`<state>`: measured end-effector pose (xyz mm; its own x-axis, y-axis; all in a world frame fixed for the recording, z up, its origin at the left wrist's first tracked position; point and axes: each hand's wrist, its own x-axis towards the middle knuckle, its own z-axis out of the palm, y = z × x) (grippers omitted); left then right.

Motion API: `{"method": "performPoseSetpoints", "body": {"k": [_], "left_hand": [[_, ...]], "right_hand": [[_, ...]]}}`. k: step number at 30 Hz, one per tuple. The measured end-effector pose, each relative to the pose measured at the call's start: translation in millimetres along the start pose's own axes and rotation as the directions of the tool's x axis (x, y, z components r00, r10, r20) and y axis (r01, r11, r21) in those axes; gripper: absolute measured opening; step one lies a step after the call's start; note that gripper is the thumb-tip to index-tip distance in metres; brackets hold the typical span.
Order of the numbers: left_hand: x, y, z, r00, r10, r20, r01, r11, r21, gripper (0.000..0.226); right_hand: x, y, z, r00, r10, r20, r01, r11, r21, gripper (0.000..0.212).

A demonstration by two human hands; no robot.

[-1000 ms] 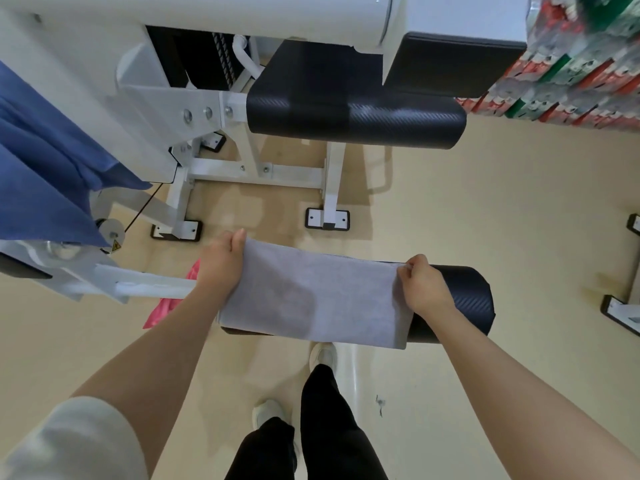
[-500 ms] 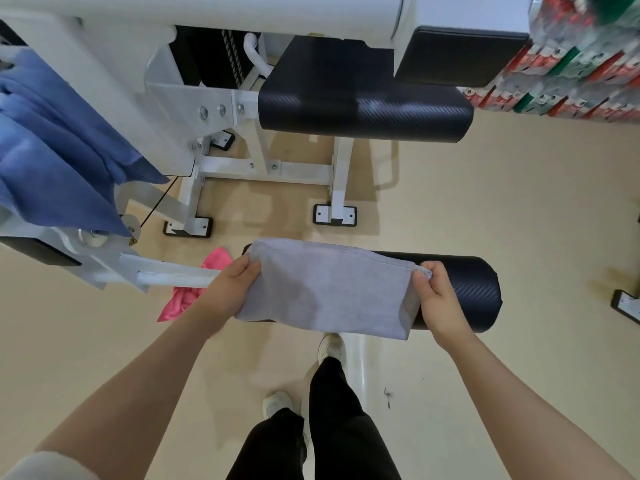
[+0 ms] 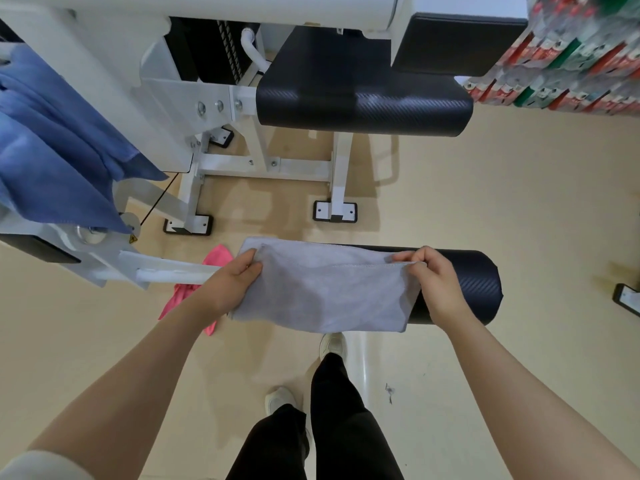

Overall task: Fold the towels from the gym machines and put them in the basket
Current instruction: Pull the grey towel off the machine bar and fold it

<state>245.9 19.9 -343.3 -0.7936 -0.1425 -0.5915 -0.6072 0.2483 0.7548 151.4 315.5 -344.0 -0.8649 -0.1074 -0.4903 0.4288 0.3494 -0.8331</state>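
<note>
Since half a second ago the near edge of the grey towel [image 3: 322, 292] has been brought up toward the far edge, so the cloth now lies doubled over the black roller pad [image 3: 460, 285], its loose hem running across the top between the two hands. The left hand [image 3: 235, 282] grips the towel's left end, thumb on top and fingers curled beneath, where they are hidden by the cloth. The right hand [image 3: 433, 278] pinches the right end of the hem between thumb and curled fingers. The towel covers most of the pad; only the pad's right end shows, and the towel's lower fold hangs just below it.

A pink towel [image 3: 188, 292] lies on the floor [image 3: 485, 209] behind the left forearm and the white machine arm [image 3: 166, 271], partly hidden by both. A blue towel [image 3: 59, 157] hangs over the machine frame at the left, cut off by the picture's edge. Beyond the pad stands a black padded seat [image 3: 363, 102] on white legs. Blurred red and green packages [image 3: 581, 57] fill the top right corner. No basket can be made out.
</note>
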Motion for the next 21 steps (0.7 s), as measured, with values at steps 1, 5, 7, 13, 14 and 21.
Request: {"method": "performPoseSetpoints", "body": {"k": [1,5,7,13,14,21], "left_hand": [[2,0,-1,1.000,0.015,-0.016,-0.015,1.000,0.008,0.025],[12,-1,-2,0.977,0.042,-0.207,-0.050,0.998,-0.036,0.024],[19,-2,-2,0.949,0.069,-0.308,-0.051,0.997,0.065,0.019],[41,-5,4,0.916,0.073,-0.395,0.089,0.922,0.376,0.023],[44,-6,5,0.913,0.077,-0.401,0.104,0.906,0.410,0.025],[43,-5,4,0.868,0.039,-0.496,0.293,0.764,0.574,0.034]], "right_hand": [[4,-1,2,1.000,0.012,-0.023,-0.012,1.000,-0.018,0.025],[22,0,7,0.986,0.084,-0.143,-0.110,0.976,-0.187,0.016],[27,0,9,0.982,0.082,-0.172,-0.125,0.959,-0.253,0.009],[31,0,20,0.978,-0.021,-0.207,-0.096,0.839,-0.536,0.016],[30,2,22,0.974,-0.025,-0.226,-0.114,0.808,-0.578,0.018],[22,5,30,0.950,-0.045,-0.310,-0.204,0.661,-0.722,0.026]]}}
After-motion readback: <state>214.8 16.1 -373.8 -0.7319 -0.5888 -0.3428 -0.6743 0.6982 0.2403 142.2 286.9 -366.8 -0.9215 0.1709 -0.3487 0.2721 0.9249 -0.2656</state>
